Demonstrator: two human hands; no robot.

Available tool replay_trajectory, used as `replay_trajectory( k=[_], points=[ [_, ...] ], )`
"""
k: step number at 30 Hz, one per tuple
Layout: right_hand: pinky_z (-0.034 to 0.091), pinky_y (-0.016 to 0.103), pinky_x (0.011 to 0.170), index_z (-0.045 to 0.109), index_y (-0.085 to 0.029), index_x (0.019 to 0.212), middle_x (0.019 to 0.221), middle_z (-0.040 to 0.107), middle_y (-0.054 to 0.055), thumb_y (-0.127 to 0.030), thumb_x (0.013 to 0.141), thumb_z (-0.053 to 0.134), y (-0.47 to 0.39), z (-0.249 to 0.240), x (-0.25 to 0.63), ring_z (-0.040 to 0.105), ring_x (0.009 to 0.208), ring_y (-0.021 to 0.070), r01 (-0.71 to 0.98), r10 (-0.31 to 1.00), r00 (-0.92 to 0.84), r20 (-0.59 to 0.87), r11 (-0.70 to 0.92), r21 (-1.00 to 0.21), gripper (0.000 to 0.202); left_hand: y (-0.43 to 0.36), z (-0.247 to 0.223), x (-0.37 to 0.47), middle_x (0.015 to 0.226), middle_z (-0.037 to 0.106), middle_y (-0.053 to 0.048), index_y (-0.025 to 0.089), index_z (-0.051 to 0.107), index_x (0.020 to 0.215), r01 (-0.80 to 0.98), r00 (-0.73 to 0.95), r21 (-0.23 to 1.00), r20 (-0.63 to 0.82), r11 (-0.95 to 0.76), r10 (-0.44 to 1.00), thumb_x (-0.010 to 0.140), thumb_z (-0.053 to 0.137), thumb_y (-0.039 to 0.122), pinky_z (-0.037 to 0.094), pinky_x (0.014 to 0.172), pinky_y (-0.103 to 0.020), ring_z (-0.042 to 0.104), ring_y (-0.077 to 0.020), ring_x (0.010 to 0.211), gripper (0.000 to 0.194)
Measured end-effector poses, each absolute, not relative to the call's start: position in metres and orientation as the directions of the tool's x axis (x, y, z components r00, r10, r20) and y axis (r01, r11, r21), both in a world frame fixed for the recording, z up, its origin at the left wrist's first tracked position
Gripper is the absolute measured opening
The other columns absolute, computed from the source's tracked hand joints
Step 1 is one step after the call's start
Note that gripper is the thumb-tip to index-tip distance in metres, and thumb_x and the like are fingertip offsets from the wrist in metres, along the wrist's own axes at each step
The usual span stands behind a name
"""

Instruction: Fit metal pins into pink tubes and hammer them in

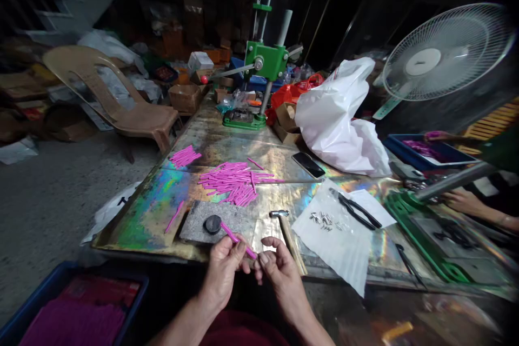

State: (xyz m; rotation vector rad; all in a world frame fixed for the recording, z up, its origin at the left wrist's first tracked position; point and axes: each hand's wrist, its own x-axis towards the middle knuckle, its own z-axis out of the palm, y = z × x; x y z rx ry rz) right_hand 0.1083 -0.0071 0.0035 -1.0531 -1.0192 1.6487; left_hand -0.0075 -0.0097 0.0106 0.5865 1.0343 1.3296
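Observation:
A pink strip (232,233) is held between the fingers of my left hand (223,267), its far end at a round black disc (212,224) on a grey stone block (195,221). My right hand (279,275) is at the strip's near end, fingertips pinched; whatever they hold is too small to make out. Beyond the block lies a pile of pink strips (231,177), with a smaller bundle (185,156) to its left and a single strip (174,217) beside the block. A hammer (290,238) lies just right of my hands.
Small metal pieces (324,220) and black pliers (357,210) lie on white sheeting. A phone (308,165), white bag (336,119) and green press (265,59) stand or lie farther back. Another green press (430,238) and a person's hand (464,201) are at right; a blue bin (141,286) is lower left.

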Motion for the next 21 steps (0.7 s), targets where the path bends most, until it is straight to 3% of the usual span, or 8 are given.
replay_trajectory(
  k=[3,6,9,11,15,21],
  points=[
    [0.037,0.024,0.049,0.042,-0.02,0.093,0.056,0.049,-0.005,-0.044,0.074,0.051,-0.001,0.002,0.12,0.047,0.049,0.0111,-0.114,0.969,-0.176,-0.174,-0.195,-0.974,0.032,-0.004,0.014,-0.019,0.056,0.057,0.002,0.014,0.053,0.065,-0.511,-0.147,0.845,-0.265,0.157,0.953,0.063,0.065,0.035,0.036,0.041,-0.018,0.045,-0.0061,0.042,0.025],
    [0.041,0.028,0.056,0.048,-0.019,0.087,0.063,0.055,0.0,-0.046,0.073,0.048,0.012,-0.004,0.148,0.053,0.058,0.0162,0.275,0.994,-0.024,-0.108,-0.097,-0.957,0.03,0.003,0.013,-0.043,0.055,0.058,0.002,0.014,0.054,0.067,-0.428,-0.276,0.901,-0.203,0.069,0.939,0.063,0.064,0.034,0.036,0.041,-0.018,0.046,-0.0064,0.041,0.023],
    [0.042,0.034,0.066,0.052,-0.018,0.087,0.081,0.061,0.009,-0.046,0.073,0.04,0.027,-0.015,0.176,0.057,0.074,0.024,0.704,0.998,0.041,-0.044,-0.061,-0.707,0.033,0.009,0.01,-0.07,0.058,0.06,0.002,0.015,0.054,0.067,-0.262,-0.395,0.965,-0.099,-0.008,0.913,0.064,0.062,0.03,0.037,0.042,-0.018,0.047,-0.0066,0.04,0.018],
    [0.043,0.035,0.066,0.052,-0.017,0.091,0.084,0.061,0.012,-0.043,0.075,0.035,0.033,-0.024,0.187,0.058,0.078,0.0263,0.859,0.998,0.025,-0.053,-0.048,-0.509,0.035,0.01,0.009,-0.084,0.056,0.06,0.003,0.015,0.055,0.065,-0.161,-0.444,0.986,-0.04,-0.035,0.895,0.065,0.061,0.028,0.038,0.043,-0.019,0.047,-0.0063,0.04,0.015],
    [0.043,0.033,0.064,0.049,-0.015,0.099,0.088,0.06,0.014,-0.038,0.079,0.029,0.036,-0.039,0.192,0.059,0.078,0.0261,0.955,0.988,-0.015,-0.153,-0.031,-0.296,0.036,0.012,0.008,-0.097,0.05,0.057,0.005,0.015,0.055,0.062,-0.041,-0.49,0.996,0.044,-0.074,0.871,0.064,0.059,0.026,0.041,0.046,-0.019,0.047,-0.0065,0.039,0.012],
    [0.043,0.031,0.061,0.045,-0.015,0.101,0.094,0.061,0.015,-0.039,0.08,0.028,0.035,-0.048,0.192,0.059,0.08,0.0253,0.96,0.985,-0.048,-0.167,-0.001,-0.279,0.036,0.014,0.003,-0.093,0.051,0.057,0.004,0.016,0.054,0.061,0.023,-0.473,0.997,0.078,-0.076,0.878,0.065,0.057,0.029,0.042,0.043,-0.019,0.05,-0.008,0.041,0.014]
  ],
)
